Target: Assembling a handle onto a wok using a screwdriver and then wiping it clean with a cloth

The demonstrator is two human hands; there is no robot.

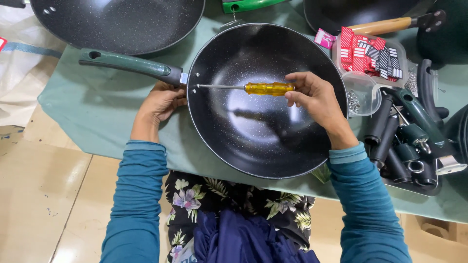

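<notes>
A black speckled wok pan (273,141) lies on the green-covered table in front of me. Its dark green handle (129,65) sticks out to the left. My right hand (314,97) grips a screwdriver (248,88) with a yellow see-through handle, held level inside the pan. The metal tip touches the inner wall where the handle joins. My left hand (161,103) is under the handle's base, against the pan's outer rim, steadying it.
A second black pan (122,22) sits at the back left and another at the back right. A clear tub of red and black packets (373,56), a small clear cup of metal parts (360,95) and a tray of loose dark handles (409,146) stand to the right.
</notes>
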